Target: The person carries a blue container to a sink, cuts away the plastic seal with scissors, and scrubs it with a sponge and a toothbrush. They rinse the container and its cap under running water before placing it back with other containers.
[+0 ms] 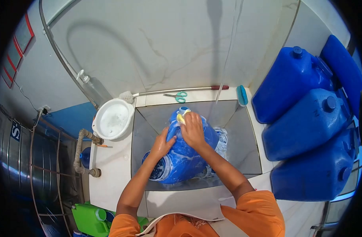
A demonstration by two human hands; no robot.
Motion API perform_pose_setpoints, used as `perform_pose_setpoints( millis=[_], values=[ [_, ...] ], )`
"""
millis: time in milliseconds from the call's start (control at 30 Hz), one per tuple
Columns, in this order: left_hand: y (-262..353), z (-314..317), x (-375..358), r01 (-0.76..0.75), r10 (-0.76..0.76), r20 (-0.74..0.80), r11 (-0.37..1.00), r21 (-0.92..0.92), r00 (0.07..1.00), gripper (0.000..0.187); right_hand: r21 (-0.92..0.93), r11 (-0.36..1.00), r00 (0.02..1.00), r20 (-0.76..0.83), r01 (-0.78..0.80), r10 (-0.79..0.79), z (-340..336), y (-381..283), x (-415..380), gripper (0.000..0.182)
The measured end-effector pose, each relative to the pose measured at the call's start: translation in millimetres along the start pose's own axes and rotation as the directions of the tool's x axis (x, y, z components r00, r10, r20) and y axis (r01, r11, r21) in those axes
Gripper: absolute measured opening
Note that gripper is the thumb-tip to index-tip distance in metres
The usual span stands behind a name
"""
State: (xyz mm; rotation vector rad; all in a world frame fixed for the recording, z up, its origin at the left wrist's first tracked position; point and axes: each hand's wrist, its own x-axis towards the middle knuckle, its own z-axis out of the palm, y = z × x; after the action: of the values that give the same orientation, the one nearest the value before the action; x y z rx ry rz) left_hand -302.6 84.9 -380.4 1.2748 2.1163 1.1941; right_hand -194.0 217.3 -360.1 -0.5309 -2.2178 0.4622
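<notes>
A soapy blue water container (188,158) lies tilted in the grey sink (242,142), with its wide ribbed mouth facing the lower left and a small blue cap at its top. My left hand (164,145) rests flat on the container's left side, thumb spread from the fingers. Pressed against the container near the small cap is a yellow sponge (181,117), gripped in my right hand (193,130). White suds streak the container's surface. Some whitish cloth-like material (221,142) shows partly behind it in the sink.
A white basin (113,119) of suds and a pump bottle (96,87) stand left. Along the back ledge lie scissors (180,96), a long-handled brush (177,91) and a teal brush (242,96). Several blue containers (303,122) stand right. A pipe (79,152) juts up at left.
</notes>
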Motion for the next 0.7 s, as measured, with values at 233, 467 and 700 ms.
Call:
perform_pose_setpoints(
  millis=[233, 467, 700],
  values=[
    [-6.6, -4.8, -25.9, -0.091, 0.088, 0.067, 0.995, 0.041, 0.994, 0.053, 0.528, 0.701, 0.853, 0.468, -0.479, 0.23, -7.9, 80.7, 6.7, 0.029],
    [1.4, -1.6, -40.4, -0.23, 0.181, 0.207, 0.942, 0.244, 0.961, 0.048, 0.54, 0.7, 0.44, 0.829, -0.468, -0.345, 28.5, 103.0, 43.2, 0.03],
    [-28.5, -15.9, -9.4, 0.115, -0.122, -0.086, 0.99, -0.088, 0.989, 0.042, 0.309, 0.597, 0.614, 0.673, -0.74, 0.413, 126.8, 324.4, -170.6, 0.041]
  ],
)
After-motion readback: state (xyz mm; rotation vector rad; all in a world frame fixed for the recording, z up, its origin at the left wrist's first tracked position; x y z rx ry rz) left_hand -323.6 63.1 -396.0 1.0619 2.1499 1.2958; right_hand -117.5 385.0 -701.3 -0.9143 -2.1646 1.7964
